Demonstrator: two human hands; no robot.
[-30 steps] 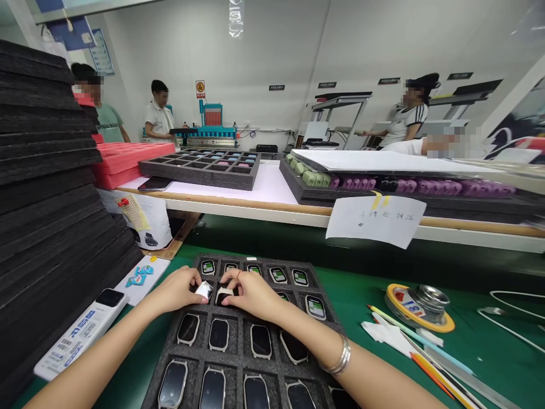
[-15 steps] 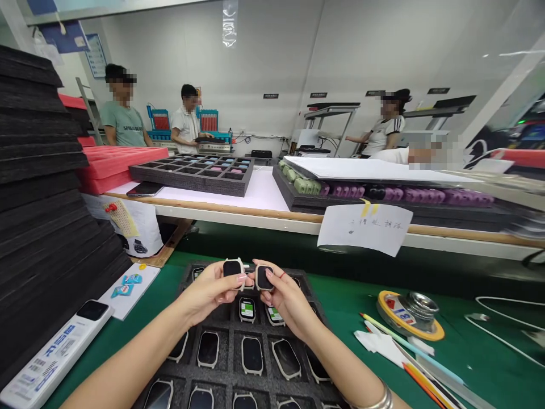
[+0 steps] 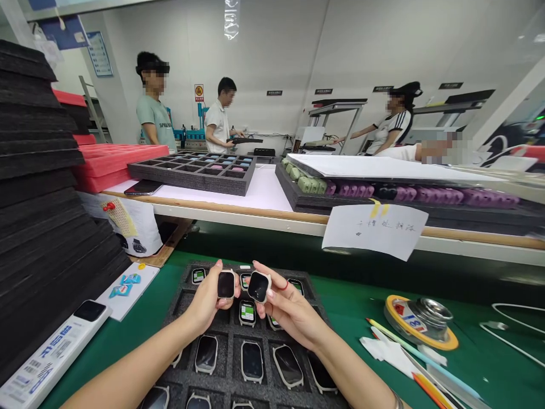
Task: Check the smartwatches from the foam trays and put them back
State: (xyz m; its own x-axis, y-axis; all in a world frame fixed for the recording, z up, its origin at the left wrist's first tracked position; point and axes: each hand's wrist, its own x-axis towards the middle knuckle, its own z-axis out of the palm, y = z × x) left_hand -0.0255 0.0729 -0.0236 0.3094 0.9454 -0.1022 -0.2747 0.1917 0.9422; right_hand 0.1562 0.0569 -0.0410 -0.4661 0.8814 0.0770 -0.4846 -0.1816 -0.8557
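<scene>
While two watch bodies are held up above the foam tray [image 3: 183,301], a slip is judged possible, since each is pinched only at its edges. One watch body [image 3: 225,284] is gripped by the left hand [image 3: 207,301], the other watch body [image 3: 258,287] by the right hand [image 3: 292,309], both just above the tray's far rows.

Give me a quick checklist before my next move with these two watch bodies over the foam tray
1. Left hand grips its watch body: ok.
2. Right hand grips the other watch body: ok.
3. Both held screens dark, facing the camera: ok.
4. Screen scratches or defects: cannot tell.
5. Foam tray lies flat on the green mat: ok.
6. Empty pockets free below the hands: cannot tell, hands cover them.
</scene>
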